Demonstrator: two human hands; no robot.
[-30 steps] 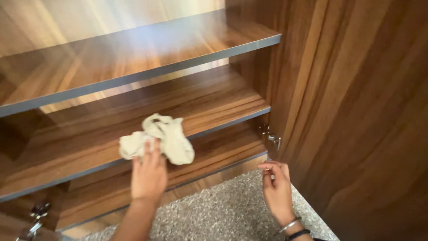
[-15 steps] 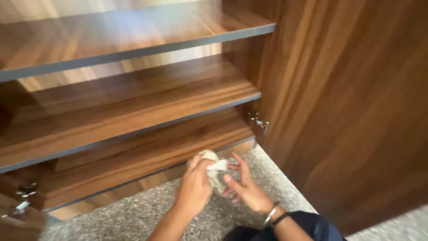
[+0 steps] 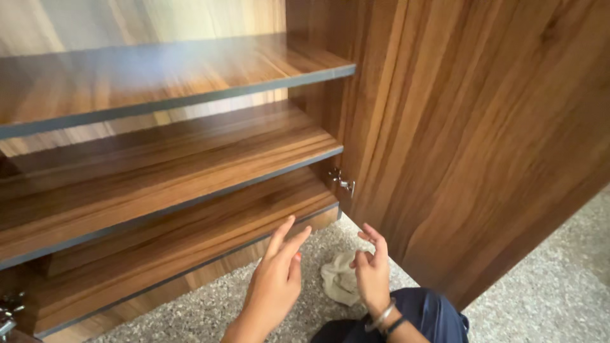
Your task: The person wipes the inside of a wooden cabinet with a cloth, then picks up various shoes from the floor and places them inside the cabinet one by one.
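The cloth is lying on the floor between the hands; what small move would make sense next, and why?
Probably the right hand should pick the crumpled cloth back up: it lies loose on the speckled floor right beside that hand, and both hands are empty, the left hand open near the bottom shelf.

Both arms are bare, no sleeves. The right wrist wears a silver bangle (image 3: 381,315) and a thin black band (image 3: 395,326); dark blue trousers (image 3: 432,317) cover the leg.
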